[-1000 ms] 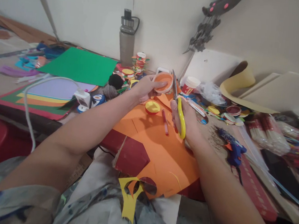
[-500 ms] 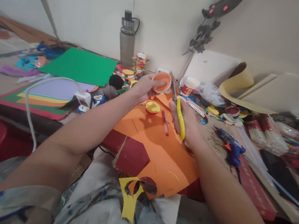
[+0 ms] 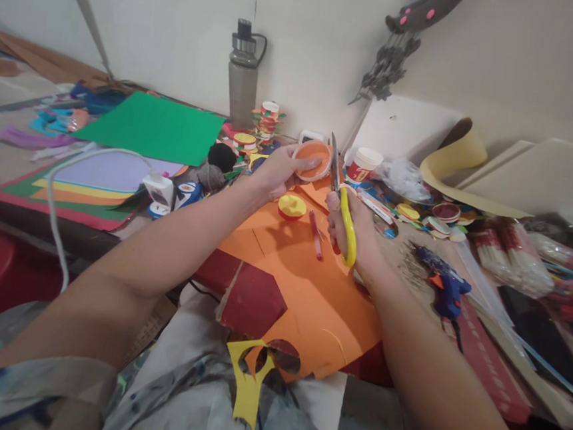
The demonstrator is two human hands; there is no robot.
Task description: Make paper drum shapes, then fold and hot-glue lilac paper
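My left hand [image 3: 276,170] grips a round white-rimmed disc with an orange face [image 3: 312,159], thumb on its face, held above the table. My right hand [image 3: 352,231] is closed round the yellow handles of a pair of scissors [image 3: 342,206]; the steel blades point up, right beside the disc's right edge. Below both hands lies a large orange paper sheet [image 3: 304,290], with a yellow-topped disc [image 3: 292,207] and a red pen [image 3: 315,234] resting on it.
A grey water bottle [image 3: 242,77] stands at the wall. Green paper [image 3: 154,126] and stacked coloured sheets [image 3: 83,187] lie left, with a white cable [image 3: 53,208]. A blue glue gun [image 3: 443,285], a white cup [image 3: 364,165] and many small discs crowd the right. Paper scraps [image 3: 250,376] rest on my lap.
The disc and scissors shifted slightly, left and up and then back right. Both hands kept their grip.
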